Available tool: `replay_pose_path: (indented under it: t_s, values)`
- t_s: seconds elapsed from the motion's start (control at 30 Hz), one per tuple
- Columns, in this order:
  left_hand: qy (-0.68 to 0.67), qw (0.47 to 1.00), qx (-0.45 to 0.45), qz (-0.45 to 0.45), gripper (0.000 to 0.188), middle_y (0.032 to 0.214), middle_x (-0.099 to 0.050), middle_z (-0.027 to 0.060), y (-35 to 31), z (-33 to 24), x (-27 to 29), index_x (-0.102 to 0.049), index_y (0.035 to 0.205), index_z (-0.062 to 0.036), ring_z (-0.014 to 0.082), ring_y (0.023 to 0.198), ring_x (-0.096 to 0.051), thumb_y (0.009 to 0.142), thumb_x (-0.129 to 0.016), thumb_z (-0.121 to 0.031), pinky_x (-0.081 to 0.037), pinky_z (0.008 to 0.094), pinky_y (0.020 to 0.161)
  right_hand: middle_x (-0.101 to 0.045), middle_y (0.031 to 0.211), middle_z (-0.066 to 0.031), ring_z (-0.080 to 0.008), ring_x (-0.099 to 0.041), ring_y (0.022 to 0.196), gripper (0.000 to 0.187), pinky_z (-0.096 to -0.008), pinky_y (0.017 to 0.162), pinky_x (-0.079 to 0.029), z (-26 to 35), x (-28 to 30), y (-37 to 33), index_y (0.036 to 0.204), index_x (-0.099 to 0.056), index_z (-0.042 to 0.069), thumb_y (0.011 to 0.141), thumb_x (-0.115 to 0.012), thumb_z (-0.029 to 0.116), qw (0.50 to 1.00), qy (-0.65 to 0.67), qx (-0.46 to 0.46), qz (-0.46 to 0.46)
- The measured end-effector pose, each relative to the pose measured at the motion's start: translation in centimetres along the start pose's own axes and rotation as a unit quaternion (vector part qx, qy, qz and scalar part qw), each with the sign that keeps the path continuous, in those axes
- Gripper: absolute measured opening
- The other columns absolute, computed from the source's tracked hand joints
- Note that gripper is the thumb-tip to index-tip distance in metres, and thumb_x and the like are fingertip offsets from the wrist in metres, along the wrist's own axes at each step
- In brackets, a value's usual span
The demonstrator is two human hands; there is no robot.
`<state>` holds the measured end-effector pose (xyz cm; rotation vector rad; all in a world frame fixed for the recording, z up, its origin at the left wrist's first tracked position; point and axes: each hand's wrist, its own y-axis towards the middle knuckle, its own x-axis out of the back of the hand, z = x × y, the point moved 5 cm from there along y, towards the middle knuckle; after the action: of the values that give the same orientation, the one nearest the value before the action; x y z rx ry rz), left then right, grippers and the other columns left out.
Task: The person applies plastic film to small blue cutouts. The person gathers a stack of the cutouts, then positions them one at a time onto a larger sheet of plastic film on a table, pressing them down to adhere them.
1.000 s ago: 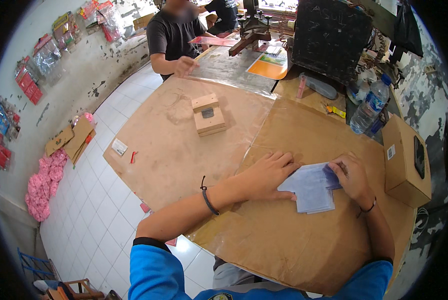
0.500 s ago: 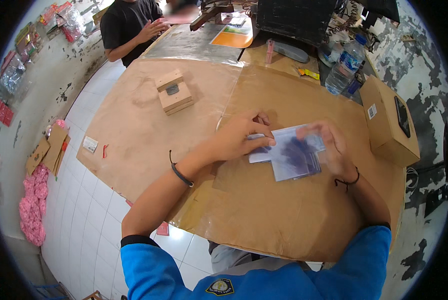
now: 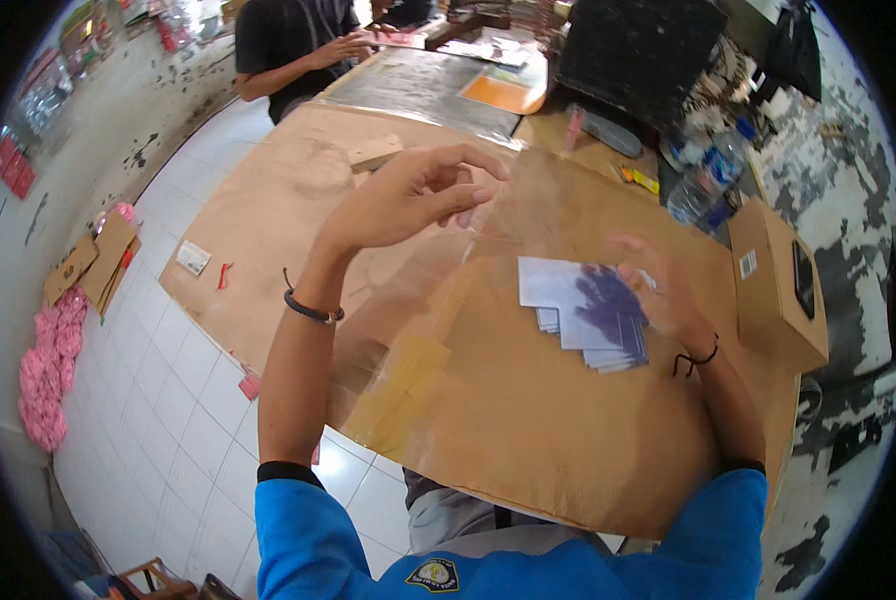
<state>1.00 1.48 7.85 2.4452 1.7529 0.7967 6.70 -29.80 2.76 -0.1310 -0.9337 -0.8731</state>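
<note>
My left hand is raised over the middle of the table, thumb and index finger brought together. A faint clear sheen shows about its fingertips, but what they hold, if anything, I cannot make out. Stepped pale bluish-white sheets lie fanned in a pile on the brown-covered table, to the right of that hand. My right hand hovers at the pile's right side and casts a dark shadow on it; its fingers are smeared by motion. A light wooden block stands beyond my left hand, mostly hidden by it.
A cardboard box with a dark phone stands at the right edge, near a water bottle. A grey case lies at the back. Another person works at the far left. A small white packet lies on the table's left.
My left hand has lifted off the sheets and swung left and up, in front of the wooden block. The sheets now lie more fanned out. My right hand remains beside them.
</note>
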Motion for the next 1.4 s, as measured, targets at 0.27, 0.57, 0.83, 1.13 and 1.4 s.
replay_pose_path:
  t_s: [0.27, 0.57, 0.83, 1.13, 1.4]
  values:
    - [0.002, 0.987, 0.162, 0.004, 0.019, 0.078, -0.064, -0.0005, -5.6, 6.2, 9.3, -0.071, 0.114, -0.0047, 0.0062, 0.066, -0.054, 0.103, -0.061, -0.017, -0.045, 0.0230, 0.061, -0.059, 0.140, -0.0133, -0.0283, -0.053, 0.133, 0.044, -0.0385, 0.111, -0.040, 12.6, -7.1, 15.4, 0.134, -0.059, 0.006, 0.098, -0.066, 0.029, 0.969, -0.014, 0.242, 0.051]
    - [0.013, 0.960, 0.278, -0.019, 0.022, 0.078, -0.065, -0.0035, -7.5, 9.7, 12.0, -0.068, 0.091, -0.0076, 0.0048, 0.067, -0.055, 0.103, -0.062, -0.026, -0.046, 0.0230, 0.063, -0.063, 0.075, -0.0030, -0.0113, -0.060, 0.069, 0.036, -0.0287, 0.066, -0.049, 8.4, -13.4, 24.3, 0.088, -0.068, 0.003, 0.099, -0.066, 0.037, 0.935, 0.016, 0.123, 0.333]
    - [0.076, 0.931, 0.356, -0.013, 0.034, 0.072, -0.066, -0.0026, -8.7, 12.2, 12.7, -0.067, 0.087, -0.0093, 0.0065, 0.067, -0.058, 0.106, -0.055, -0.035, -0.048, 0.0227, 0.064, -0.061, 0.075, 0.0033, -0.0027, -0.057, 0.060, 0.035, -0.0184, 0.053, -0.046, 2.6, -15.2, 24.3, 0.090, -0.064, 0.007, 0.107, -0.055, 0.037, 0.909, 0.169, -0.032, 0.380]
    - [0.073, 0.929, 0.356, -0.064, 0.038, 0.073, -0.066, -0.0004, -8.8, 12.4, 13.5, -0.067, 0.085, -0.0094, 0.0078, 0.066, -0.061, 0.107, -0.053, -0.038, -0.047, 0.0234, 0.059, -0.060, 0.076, 0.0036, -0.0026, -0.058, 0.055, 0.036, -0.0197, 0.049, -0.051, 1.9, -15.5, 24.6, 0.090, -0.062, 0.008, 0.106, -0.054, 0.039, 0.929, 0.204, -0.089, 0.295]
    - [0.083, 0.921, 0.367, -0.104, 0.036, 0.072, -0.066, 0.0007, -8.8, 12.2, 13.4, -0.066, 0.089, -0.0087, 0.0077, 0.055, -0.060, 0.106, -0.054, -0.038, -0.046, 0.0223, 0.053, -0.060, 0.080, 0.0045, -0.0015, -0.056, 0.053, 0.037, -0.0190, 0.046, -0.050, 1.7, -15.4, 24.8, 0.095, -0.062, 0.007, 0.105, -0.056, 0.043, 0.937, 0.223, -0.093, 0.254]
